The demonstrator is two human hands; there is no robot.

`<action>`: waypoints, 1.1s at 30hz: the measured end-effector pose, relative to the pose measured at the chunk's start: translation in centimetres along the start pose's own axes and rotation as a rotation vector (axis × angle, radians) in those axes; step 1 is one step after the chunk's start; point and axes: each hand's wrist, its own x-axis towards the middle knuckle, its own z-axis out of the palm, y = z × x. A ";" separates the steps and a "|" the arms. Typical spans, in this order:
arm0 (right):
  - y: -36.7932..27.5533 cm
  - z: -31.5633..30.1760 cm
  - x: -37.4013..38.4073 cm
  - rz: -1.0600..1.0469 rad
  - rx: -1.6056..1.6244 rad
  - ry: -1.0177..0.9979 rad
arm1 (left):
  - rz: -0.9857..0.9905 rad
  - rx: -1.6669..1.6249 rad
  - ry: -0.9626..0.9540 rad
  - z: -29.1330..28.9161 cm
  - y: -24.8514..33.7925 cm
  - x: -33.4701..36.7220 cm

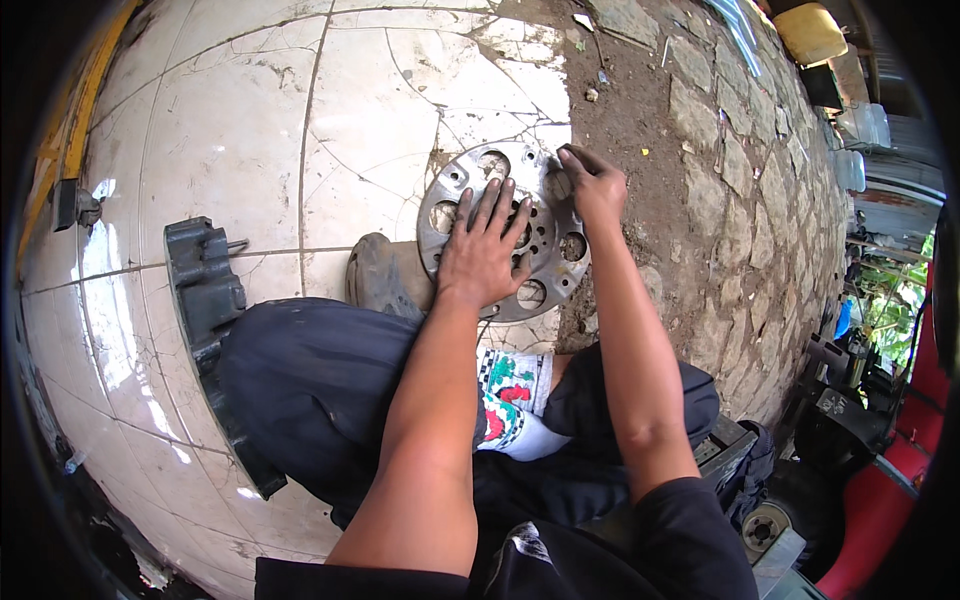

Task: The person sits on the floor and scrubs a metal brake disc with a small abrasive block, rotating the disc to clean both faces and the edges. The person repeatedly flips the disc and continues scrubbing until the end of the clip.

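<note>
A round grey metal plate (545, 262) lies in front of me at the edge of the tiles. Several large round holes ring it, and smaller holes cluster around its middle. My left hand (484, 250) rests flat on its face, fingers spread, holding nothing. At the plate's upper right rim, my right hand (597, 190) is closed, fingers bent and pressed together by one of the large holes. Something dark shows at its fingertips, too small and covered to name.
My shoe (378, 280) sits against the plate's left side. Beside my left leg lies a long dark metal part (205, 275). Cracked white tiles (230, 110) meet dirt and stone paving (690, 250) on the right. A yellow container (810, 35) stands far right, and a red panel (885, 510) lower right.
</note>
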 end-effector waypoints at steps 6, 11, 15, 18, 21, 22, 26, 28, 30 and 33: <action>-0.6 -0.3 -1.2 0.090 0.383 -0.088 | -0.025 -0.004 -0.026 -0.2 0.3 0.0; -1.5 -0.1 -3.1 0.331 0.814 -0.233 | -0.032 0.013 -0.044 -0.6 0.4 0.2; -1.6 -0.3 -3.0 0.503 1.025 -0.386 | -0.035 0.022 -0.071 -0.8 0.3 0.3; -0.8 -0.2 -2.8 0.468 0.848 -0.462 | -0.033 0.006 -0.040 -0.6 0.2 0.2; -1.3 -0.1 -3.2 0.532 0.968 -0.406 | -0.047 0.032 -0.135 -1.5 0.5 0.3; -1.6 -0.2 -3.4 0.546 0.999 -0.412 | -0.053 0.049 -0.191 -1.9 0.6 0.3; -4.5 -1.3 -5.2 0.534 1.113 -0.466 | -0.035 -0.012 0.019 0.2 0.2 -0.1; -5.9 -2.9 -7.4 0.476 1.125 -0.541 | -0.048 -0.031 0.101 0.8 0.5 0.1; -6.4 -5.6 -9.8 0.449 1.072 -0.572 | -0.083 -0.027 -0.053 -1.8 1.3 0.3; -6.4 -9.5 -13.8 0.454 0.951 -0.477 | -0.039 -0.036 0.180 -0.4 1.3 0.2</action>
